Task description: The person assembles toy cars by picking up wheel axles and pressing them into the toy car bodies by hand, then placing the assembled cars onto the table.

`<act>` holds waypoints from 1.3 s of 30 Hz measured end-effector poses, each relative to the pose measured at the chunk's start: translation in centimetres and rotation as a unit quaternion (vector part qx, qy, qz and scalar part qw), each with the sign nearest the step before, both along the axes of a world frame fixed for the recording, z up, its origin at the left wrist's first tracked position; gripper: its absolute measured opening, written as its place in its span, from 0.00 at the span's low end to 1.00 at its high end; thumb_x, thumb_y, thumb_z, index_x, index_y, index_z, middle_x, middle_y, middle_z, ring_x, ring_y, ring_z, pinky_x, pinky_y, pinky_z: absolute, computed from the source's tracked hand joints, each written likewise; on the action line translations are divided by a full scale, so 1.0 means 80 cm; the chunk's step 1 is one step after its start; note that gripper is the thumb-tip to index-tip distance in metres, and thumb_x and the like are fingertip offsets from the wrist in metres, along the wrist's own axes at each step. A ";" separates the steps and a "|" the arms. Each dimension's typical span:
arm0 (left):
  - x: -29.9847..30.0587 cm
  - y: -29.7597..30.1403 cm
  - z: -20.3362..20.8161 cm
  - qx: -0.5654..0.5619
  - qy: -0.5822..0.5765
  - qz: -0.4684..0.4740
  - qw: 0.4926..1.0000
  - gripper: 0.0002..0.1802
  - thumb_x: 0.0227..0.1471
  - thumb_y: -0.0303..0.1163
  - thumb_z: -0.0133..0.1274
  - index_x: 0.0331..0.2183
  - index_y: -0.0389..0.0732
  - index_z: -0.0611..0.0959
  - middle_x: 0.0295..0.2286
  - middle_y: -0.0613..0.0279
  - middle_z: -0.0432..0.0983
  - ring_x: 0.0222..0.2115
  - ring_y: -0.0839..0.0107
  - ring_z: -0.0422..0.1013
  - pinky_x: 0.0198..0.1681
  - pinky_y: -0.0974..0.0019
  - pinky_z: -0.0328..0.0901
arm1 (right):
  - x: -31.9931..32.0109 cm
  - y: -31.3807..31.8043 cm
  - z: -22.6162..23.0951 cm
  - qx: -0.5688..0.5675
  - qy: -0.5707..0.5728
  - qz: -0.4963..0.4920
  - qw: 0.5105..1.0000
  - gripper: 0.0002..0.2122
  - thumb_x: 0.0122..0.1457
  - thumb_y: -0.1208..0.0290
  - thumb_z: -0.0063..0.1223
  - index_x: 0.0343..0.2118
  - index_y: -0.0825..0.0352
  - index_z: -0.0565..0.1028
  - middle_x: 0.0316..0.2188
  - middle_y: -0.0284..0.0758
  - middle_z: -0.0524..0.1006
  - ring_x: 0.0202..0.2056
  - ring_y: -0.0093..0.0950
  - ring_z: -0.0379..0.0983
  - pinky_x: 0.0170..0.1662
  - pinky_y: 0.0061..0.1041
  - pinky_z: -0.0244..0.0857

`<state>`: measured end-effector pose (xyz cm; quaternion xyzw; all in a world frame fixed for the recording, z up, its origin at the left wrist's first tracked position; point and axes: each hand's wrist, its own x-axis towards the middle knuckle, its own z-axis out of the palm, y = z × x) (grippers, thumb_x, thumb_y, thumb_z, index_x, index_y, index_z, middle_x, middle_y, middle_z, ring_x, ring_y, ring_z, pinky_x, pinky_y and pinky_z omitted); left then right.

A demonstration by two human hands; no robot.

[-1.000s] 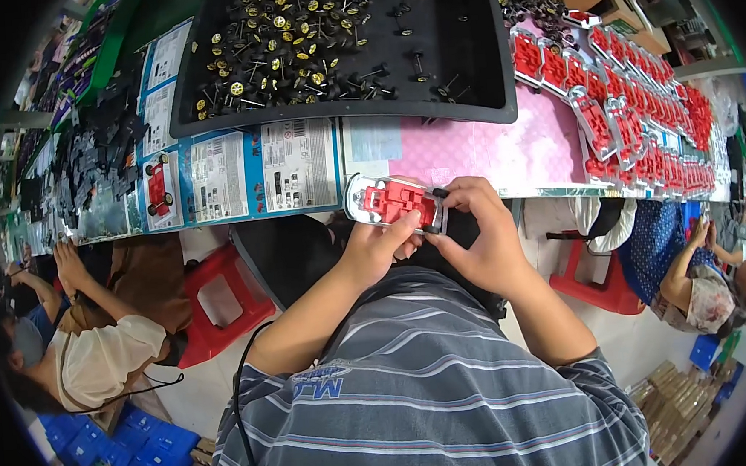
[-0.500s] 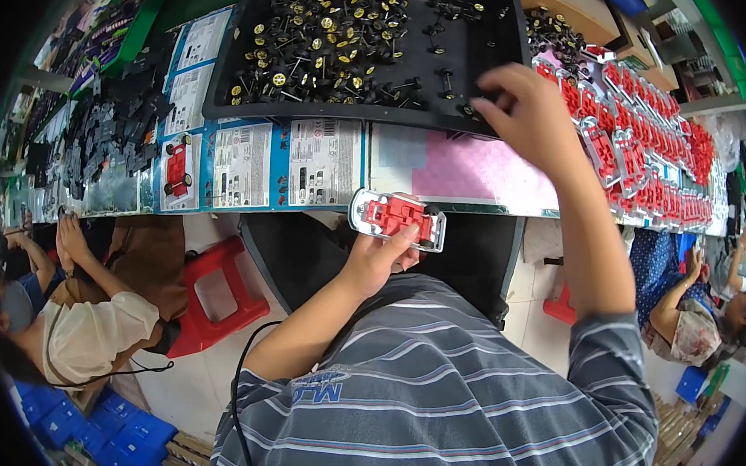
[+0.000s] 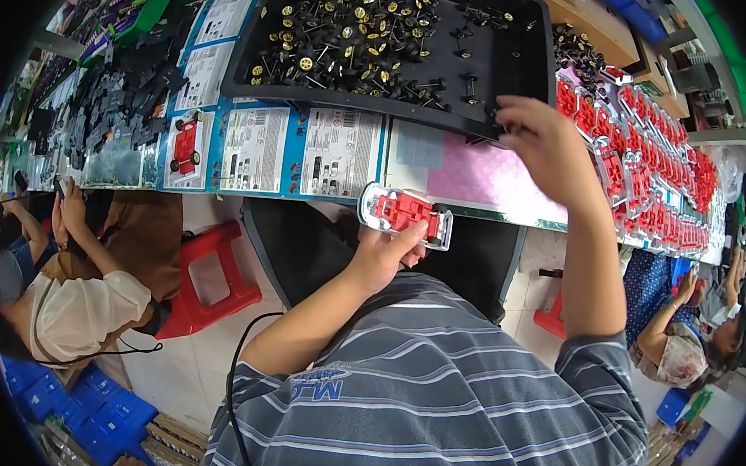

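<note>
My left hand (image 3: 385, 256) grips a toy car body (image 3: 402, 212) in front of the table edge. The car lies with its red inner side up, inside a silver-white shell, and dark wheels show at its right end. My right hand (image 3: 547, 141) is over the near right corner of the black tray (image 3: 347, 95), its fingers bent together and slightly blurred. Something dark shows by its fingertips, too unclear to name. Many wheel axles (image 3: 361, 37) with black tyres and yellow hubs lie heaped in the tray, and a few lie scattered at its right.
Rows of red-and-silver car bodies (image 3: 642, 161) cover the table at the right, beside more wheel axles (image 3: 576, 54). Black plastic parts (image 3: 130, 94) are piled at the left. Printed card sheets (image 3: 253, 151) lie under glass. People sit at both sides, near a red stool (image 3: 209, 273).
My right hand has drawn back a little toward me from the tray's inside to its near corner. My left hand keeps hold of the toy car body. The whole view has shifted slightly.
</note>
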<state>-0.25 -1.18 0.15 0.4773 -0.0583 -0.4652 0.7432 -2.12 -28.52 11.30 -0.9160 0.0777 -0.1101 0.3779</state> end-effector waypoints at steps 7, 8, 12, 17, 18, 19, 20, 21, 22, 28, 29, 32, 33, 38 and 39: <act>0.004 -0.019 0.006 -0.047 -0.012 0.008 0.999 0.21 0.61 0.37 0.56 0.52 0.41 0.72 0.25 0.67 0.74 0.20 0.81 0.69 0.21 0.77 0.62 | -0.094 0.084 -0.030 0.165 0.025 -0.056 0.984 0.11 0.50 0.87 0.61 0.38 0.72 0.79 0.51 0.44 0.78 0.42 0.33 0.79 0.44 0.28 0.72; 0.004 -0.022 0.011 -0.057 -0.010 0.007 0.998 0.22 0.61 0.37 0.55 0.53 0.41 0.71 0.27 0.67 0.74 0.21 0.81 0.69 0.22 0.77 0.62 | -0.100 0.090 -0.039 0.164 0.008 -0.041 0.986 0.11 0.49 0.86 0.62 0.37 0.72 0.79 0.51 0.44 0.77 0.43 0.34 0.78 0.45 0.29 0.72; 0.002 -0.013 0.008 -0.061 -0.035 -0.024 0.997 0.30 0.60 0.40 0.54 0.58 0.40 0.66 0.42 0.59 0.74 0.30 0.77 0.72 0.27 0.74 0.66 | -0.111 0.112 -0.040 0.088 -0.013 -0.026 0.996 0.16 0.44 0.77 0.73 0.35 0.69 0.77 0.48 0.42 0.74 0.42 0.37 0.76 0.43 0.30 0.71; -0.006 -0.005 0.005 -0.061 -0.051 -0.021 0.997 0.31 0.60 0.41 0.54 0.59 0.40 0.65 0.45 0.60 0.74 0.36 0.77 0.74 0.28 0.76 0.68 | -0.114 0.122 -0.039 0.111 -0.034 -0.056 0.992 0.26 0.41 0.72 0.76 0.43 0.68 0.74 0.44 0.41 0.74 0.41 0.35 0.74 0.42 0.29 0.71; -0.008 -0.004 0.006 -0.059 -0.051 -0.017 0.997 0.31 0.60 0.41 0.54 0.59 0.40 0.65 0.45 0.60 0.74 0.36 0.77 0.74 0.28 0.76 0.68 | -0.114 0.122 -0.039 0.112 -0.026 -0.062 0.991 0.29 0.40 0.71 0.77 0.46 0.68 0.73 0.44 0.40 0.74 0.40 0.34 0.74 0.42 0.29 0.71; -0.010 -0.005 0.009 -0.069 -0.056 -0.009 0.996 0.31 0.60 0.41 0.54 0.59 0.40 0.65 0.45 0.59 0.74 0.36 0.77 0.73 0.28 0.76 0.67 | -0.113 0.120 -0.041 0.113 -0.018 -0.069 0.991 0.32 0.39 0.70 0.78 0.49 0.68 0.73 0.43 0.40 0.74 0.39 0.33 0.73 0.42 0.29 0.71; -0.010 -0.005 0.013 -0.079 -0.061 0.000 0.995 0.31 0.60 0.40 0.54 0.59 0.40 0.64 0.45 0.59 0.74 0.36 0.77 0.73 0.28 0.77 0.67 | -0.114 0.111 -0.048 0.090 -0.032 -0.021 0.995 0.33 0.39 0.69 0.78 0.51 0.69 0.74 0.43 0.39 0.74 0.40 0.33 0.74 0.43 0.28 0.71; -0.010 -0.005 0.019 -0.075 -0.072 -0.006 0.995 0.30 0.59 0.38 0.53 0.59 0.39 0.65 0.44 0.59 0.73 0.34 0.78 0.72 0.28 0.76 0.67 | -0.113 0.111 -0.047 0.092 -0.030 -0.020 0.995 0.33 0.39 0.69 0.78 0.51 0.69 0.74 0.43 0.39 0.74 0.40 0.33 0.74 0.43 0.28 0.71; -0.010 -0.004 0.019 -0.074 -0.071 -0.005 0.995 0.30 0.59 0.38 0.53 0.59 0.39 0.65 0.44 0.59 0.73 0.34 0.78 0.72 0.28 0.76 0.67 | -0.112 0.112 -0.045 0.095 -0.024 -0.014 0.995 0.33 0.39 0.69 0.77 0.50 0.69 0.74 0.43 0.39 0.74 0.40 0.33 0.74 0.43 0.29 0.71; -0.004 0.001 0.021 -0.088 -0.120 -0.027 0.989 0.30 0.58 0.38 0.55 0.57 0.35 0.66 0.42 0.58 0.74 0.32 0.79 0.71 0.27 0.76 0.66 | -0.113 0.112 -0.045 0.112 -0.021 0.008 0.993 0.31 0.39 0.71 0.77 0.50 0.70 0.75 0.44 0.39 0.74 0.41 0.32 0.74 0.45 0.29 0.71; -0.005 0.001 0.021 -0.087 -0.118 -0.028 0.989 0.30 0.58 0.38 0.55 0.57 0.35 0.66 0.42 0.58 0.74 0.32 0.79 0.71 0.27 0.76 0.66 | -0.113 0.111 -0.045 0.118 -0.020 0.012 0.993 0.31 0.39 0.71 0.76 0.50 0.70 0.75 0.44 0.39 0.74 0.41 0.32 0.74 0.45 0.29 0.71; -0.010 -0.001 0.024 -0.079 -0.115 -0.021 0.990 0.30 0.58 0.38 0.55 0.57 0.34 0.66 0.41 0.59 0.74 0.33 0.79 0.71 0.27 0.76 0.66 | -0.116 0.110 -0.044 0.117 -0.019 0.012 0.993 0.32 0.39 0.72 0.77 0.50 0.69 0.75 0.44 0.38 0.73 0.41 0.32 0.74 0.44 0.28 0.71; -0.009 -0.002 0.028 -0.079 -0.118 -0.014 0.990 0.30 0.58 0.37 0.55 0.57 0.34 0.66 0.41 0.59 0.74 0.33 0.79 0.71 0.27 0.76 0.66 | -0.116 0.110 -0.045 0.118 -0.018 0.012 0.993 0.32 0.39 0.72 0.77 0.50 0.69 0.75 0.44 0.38 0.73 0.41 0.32 0.74 0.44 0.28 0.71; -0.009 -0.001 0.025 -0.070 -0.127 -0.019 0.989 0.30 0.58 0.35 0.55 0.57 0.34 0.66 0.42 0.59 0.73 0.34 0.79 0.71 0.28 0.75 0.67 | -0.118 0.112 -0.046 0.116 -0.020 0.005 0.993 0.32 0.38 0.72 0.77 0.50 0.68 0.75 0.43 0.37 0.73 0.41 0.31 0.74 0.44 0.29 0.71; -0.008 0.000 0.025 -0.070 -0.127 -0.019 0.989 0.30 0.58 0.35 0.55 0.57 0.34 0.66 0.42 0.59 0.73 0.34 0.79 0.71 0.28 0.75 0.67 | -0.118 0.112 -0.046 0.117 -0.019 0.005 0.993 0.32 0.38 0.72 0.77 0.50 0.68 0.75 0.43 0.37 0.73 0.41 0.31 0.74 0.44 0.29 0.71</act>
